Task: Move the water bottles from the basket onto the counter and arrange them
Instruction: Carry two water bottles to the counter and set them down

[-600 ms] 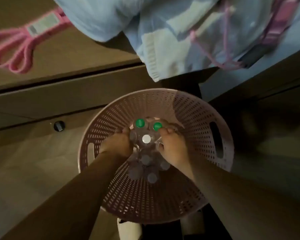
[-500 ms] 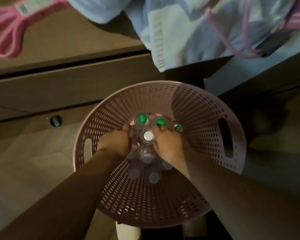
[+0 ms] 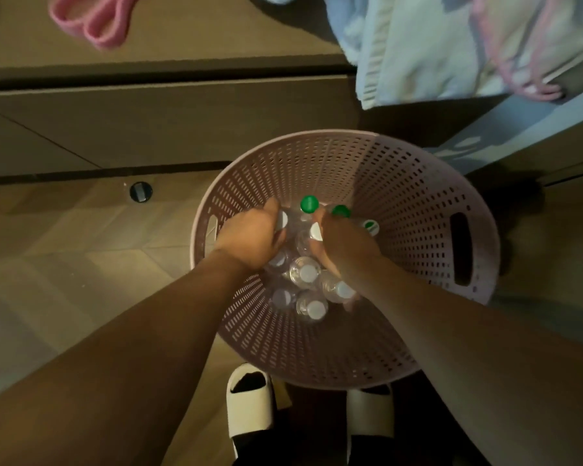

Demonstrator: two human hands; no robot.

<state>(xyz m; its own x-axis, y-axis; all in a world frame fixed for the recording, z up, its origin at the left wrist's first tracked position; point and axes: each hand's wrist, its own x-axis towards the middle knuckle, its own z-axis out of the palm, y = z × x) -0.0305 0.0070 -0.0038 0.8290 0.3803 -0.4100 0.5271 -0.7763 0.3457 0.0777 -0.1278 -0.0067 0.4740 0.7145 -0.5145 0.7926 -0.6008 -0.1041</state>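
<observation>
Both hands reached down into the pink basket (image 3: pixel 418 203) on the floor. The left hand (image 3: pixel 253 238) curled round a white-capped bottle (image 3: pixel 282 220), mostly hidden beneath it. The right hand (image 3: pixel 342 245) gripped another bottle (image 3: pixel 314 231), only its cap showing. More bottles (image 3: pixel 308 274) stood upright near them, dim and hard to count. The table (image 3: pixel 182 31) lay beyond.

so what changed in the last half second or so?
Little. Both hands stay down among the clear plastic water bottles in the round pink perforated basket: left hand and right hand have closed in on white-capped bottles, nothing lifted yet. A third green cap now shows. The camera shifted; the basket stayed put.
</observation>
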